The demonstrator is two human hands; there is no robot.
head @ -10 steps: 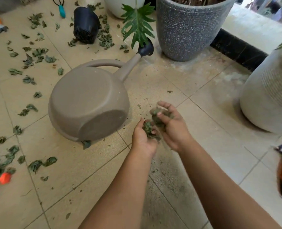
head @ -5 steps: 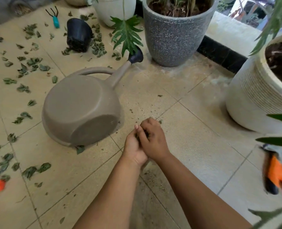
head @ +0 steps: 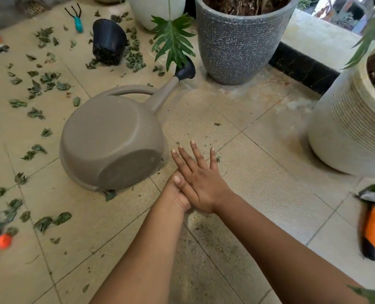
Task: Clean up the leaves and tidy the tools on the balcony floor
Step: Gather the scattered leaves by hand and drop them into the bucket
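Green dried leaves (head: 42,79) scattered on tiles, tipped watering can (head: 112,141)

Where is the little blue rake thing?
In the head view, the small teal hand rake lies on the floor at the top left, just left of the tipped-over black pot, among scattered leaves.

Scattered dry green leaves (head: 39,84) on tiles; teal hand rake (head: 75,17) flat.

Upper centre: speckled grey planter (head: 237,42) holding soil. Right edge: ribbed cream planter (head: 344,128). Top centre: white pot (head: 153,9), with a lobed green leaf (head: 173,40) hanging before it.
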